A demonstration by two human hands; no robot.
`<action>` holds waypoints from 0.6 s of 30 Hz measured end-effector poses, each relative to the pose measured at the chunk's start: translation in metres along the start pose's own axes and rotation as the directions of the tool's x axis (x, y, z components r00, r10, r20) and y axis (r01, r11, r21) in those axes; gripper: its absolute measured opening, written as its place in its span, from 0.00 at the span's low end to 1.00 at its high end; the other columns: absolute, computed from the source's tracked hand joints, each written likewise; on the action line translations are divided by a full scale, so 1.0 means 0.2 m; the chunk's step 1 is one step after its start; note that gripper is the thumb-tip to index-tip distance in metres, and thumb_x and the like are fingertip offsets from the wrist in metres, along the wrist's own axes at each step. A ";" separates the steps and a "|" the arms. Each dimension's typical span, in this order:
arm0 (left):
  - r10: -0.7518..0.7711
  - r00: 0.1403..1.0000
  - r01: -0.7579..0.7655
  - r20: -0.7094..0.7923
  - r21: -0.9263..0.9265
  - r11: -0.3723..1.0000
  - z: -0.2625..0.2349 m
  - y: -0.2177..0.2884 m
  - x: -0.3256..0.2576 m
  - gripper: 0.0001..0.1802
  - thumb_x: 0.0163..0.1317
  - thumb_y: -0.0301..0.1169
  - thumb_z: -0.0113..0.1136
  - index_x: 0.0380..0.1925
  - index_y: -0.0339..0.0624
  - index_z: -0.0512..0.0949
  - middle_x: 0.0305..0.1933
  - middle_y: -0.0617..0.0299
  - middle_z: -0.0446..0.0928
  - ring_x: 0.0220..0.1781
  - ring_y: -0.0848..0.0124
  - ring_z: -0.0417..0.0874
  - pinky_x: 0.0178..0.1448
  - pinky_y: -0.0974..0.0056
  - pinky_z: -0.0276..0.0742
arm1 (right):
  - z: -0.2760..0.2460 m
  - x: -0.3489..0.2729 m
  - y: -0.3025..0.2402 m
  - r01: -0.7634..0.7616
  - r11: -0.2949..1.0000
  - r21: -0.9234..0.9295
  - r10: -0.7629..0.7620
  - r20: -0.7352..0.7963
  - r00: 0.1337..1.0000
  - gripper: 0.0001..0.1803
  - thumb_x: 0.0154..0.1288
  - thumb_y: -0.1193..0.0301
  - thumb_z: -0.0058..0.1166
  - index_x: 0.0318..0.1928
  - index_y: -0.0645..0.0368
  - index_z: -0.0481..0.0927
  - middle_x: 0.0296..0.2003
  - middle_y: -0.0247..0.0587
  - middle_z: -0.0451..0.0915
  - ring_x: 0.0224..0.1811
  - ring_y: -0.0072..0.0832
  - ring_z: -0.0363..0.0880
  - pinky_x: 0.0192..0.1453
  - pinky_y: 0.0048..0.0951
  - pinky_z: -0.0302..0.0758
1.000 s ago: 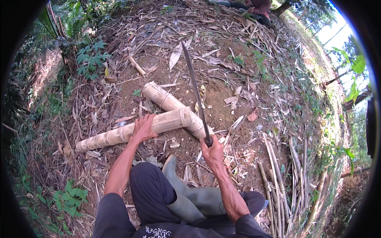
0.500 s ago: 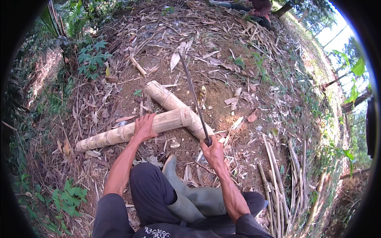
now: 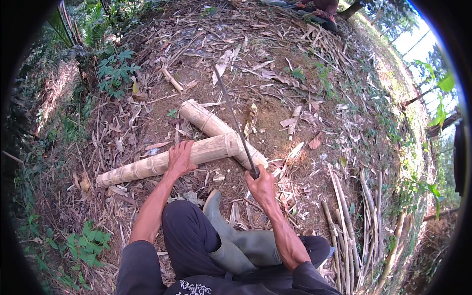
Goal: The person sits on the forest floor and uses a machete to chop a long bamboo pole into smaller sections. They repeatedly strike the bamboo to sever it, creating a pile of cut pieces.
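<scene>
bamboo pole (image 3: 214, 147) | axis slants far-right | left hand (image 3: 181, 158) clasping | right hand (image 3: 261, 187) clamping machete (image 3: 235, 120)

The top edge crops another person (image 3: 326, 7), and the front bamboo (image 3: 211, 149) partly hides the rear bamboo (image 3: 207, 122).

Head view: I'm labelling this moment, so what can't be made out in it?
In the head view:
Handle of the long knife: mostly covered by the right hand.
Palm of the left hand: turned down, hidden by its back.
Part of the lower bamboo piece: behind the upper bamboo piece.
Another person: cut off by the top edge.
</scene>
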State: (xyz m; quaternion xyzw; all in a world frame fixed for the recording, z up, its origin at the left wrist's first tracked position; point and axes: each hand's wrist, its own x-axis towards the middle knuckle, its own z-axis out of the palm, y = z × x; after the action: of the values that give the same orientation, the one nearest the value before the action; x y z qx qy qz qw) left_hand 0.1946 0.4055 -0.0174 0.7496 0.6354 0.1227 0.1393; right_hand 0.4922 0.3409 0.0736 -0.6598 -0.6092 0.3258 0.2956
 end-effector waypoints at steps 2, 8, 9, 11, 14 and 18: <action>-0.013 1.000 0.013 0.005 -0.001 1.000 -0.01 -0.03 -0.02 0.53 0.31 0.36 0.78 0.64 0.45 0.65 0.60 0.54 0.70 0.64 0.54 0.70 0.67 0.46 0.60 | -0.08 0.01 -0.26 0.313 0.944 0.107 -0.285 -0.216 0.934 0.11 0.62 0.72 0.62 0.32 0.67 0.75 0.16 0.43 0.76 0.17 0.26 0.75 0.21 0.32 0.71; 0.007 1.000 -0.007 0.004 -0.026 1.000 -0.03 0.07 0.03 0.55 0.29 0.35 0.79 0.65 0.46 0.65 0.61 0.54 0.70 0.65 0.54 0.69 0.68 0.47 0.59 | 0.06 0.03 0.44 -0.130 0.959 -0.252 0.153 0.073 0.985 0.13 0.62 0.68 0.60 0.35 0.68 0.77 0.18 0.53 0.78 0.19 0.37 0.79 0.26 0.42 0.75; -0.021 0.999 0.022 0.025 -0.006 1.000 -0.01 0.03 -0.02 0.55 0.29 0.35 0.79 0.65 0.46 0.65 0.61 0.54 0.70 0.65 0.54 0.69 0.68 0.47 0.59 | 0.07 -0.05 0.49 -0.171 0.959 -0.224 0.193 0.081 0.978 0.15 0.60 0.66 0.60 0.36 0.68 0.77 0.19 0.55 0.79 0.20 0.41 0.80 0.27 0.44 0.75; -0.017 1.000 0.018 -0.018 0.027 0.999 0.04 0.00 -0.12 0.55 0.30 0.35 0.80 0.65 0.45 0.65 0.61 0.54 0.70 0.65 0.55 0.68 0.68 0.48 0.59 | 0.07 -0.09 0.45 -0.218 0.962 -0.166 0.235 0.095 0.967 0.16 0.62 0.65 0.60 0.36 0.68 0.77 0.19 0.51 0.78 0.20 0.38 0.77 0.27 0.43 0.73; -0.019 0.996 0.022 -0.082 0.029 0.999 0.00 -0.03 -0.07 0.55 0.30 0.35 0.80 0.65 0.44 0.66 0.61 0.54 0.70 0.65 0.55 0.68 0.69 0.48 0.58 | 0.00 -0.02 0.10 -0.119 0.992 -0.051 0.123 0.075 0.990 0.14 0.66 0.65 0.59 0.33 0.66 0.76 0.16 0.41 0.75 0.17 0.26 0.71 0.24 0.36 0.69; 0.004 0.994 -0.001 -0.107 0.032 0.999 0.01 -0.04 -0.05 0.54 0.30 0.35 0.81 0.64 0.43 0.66 0.60 0.55 0.70 0.65 0.56 0.68 0.68 0.48 0.58 | -0.07 0.02 -0.31 0.261 0.935 0.240 -0.220 -0.183 0.958 0.12 0.63 0.72 0.64 0.30 0.64 0.74 0.13 0.35 0.71 0.16 0.19 0.68 0.19 0.28 0.64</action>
State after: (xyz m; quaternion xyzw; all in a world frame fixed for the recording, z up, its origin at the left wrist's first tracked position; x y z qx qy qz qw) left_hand 0.1864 0.3964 -0.0232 0.7449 0.6428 0.1526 0.0928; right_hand 0.4653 0.3497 0.1310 -0.5583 -0.6127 0.3129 0.4637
